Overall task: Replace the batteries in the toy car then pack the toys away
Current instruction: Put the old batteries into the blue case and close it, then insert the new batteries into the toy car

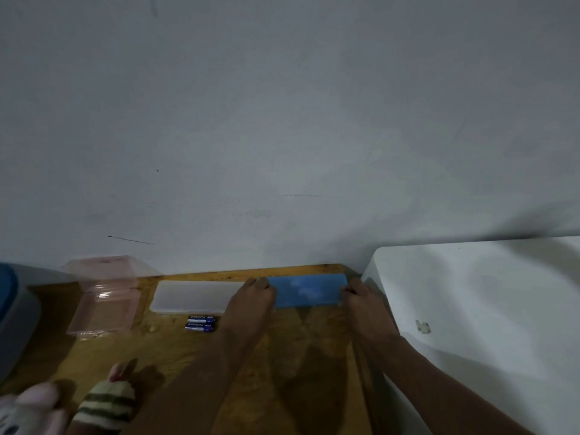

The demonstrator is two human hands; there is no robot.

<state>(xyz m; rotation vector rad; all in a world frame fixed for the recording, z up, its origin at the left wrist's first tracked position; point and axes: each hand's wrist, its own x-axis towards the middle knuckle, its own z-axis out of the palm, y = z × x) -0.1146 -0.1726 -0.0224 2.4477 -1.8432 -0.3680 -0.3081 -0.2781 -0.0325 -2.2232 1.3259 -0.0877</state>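
The picture is dim and soft, so fine detail is lost. The blue box (306, 290) lies flat at the far edge of the tabletop (298, 356), against the wall (282, 120). Only its top face shows, and what it holds cannot be told. Both its ends are covered. The left hand (251, 296) grips the left end with fingertips curled over the top edge. The right hand (361, 296) grips the right end the same way, its fingers partly lost in shadow.

Just left of the blue box, touching or nearly touching it behind the left hand, lies a flat frosted white box (194, 298); its contents cannot be made out. Further left of the blue box stands a clear pink container (103, 304), blurred, with the wood of the tabletop showing through its walls. Far left of the blue box, a grey bin (15, 324) with a blue top is cut off by the frame edge, and its inside is hidden.

Two batteries (200, 323), blue and silver, lie side by side on the tabletop, left of the blue box and nearer the person, just in front of the white box. Two plush toys sit well nearer the person and left of the blue box: a pink and white one (31, 406), cut off by the frame, and a striped one (106, 403) beside it. Right of the blue box rises a white surface (486, 309), also cut off.
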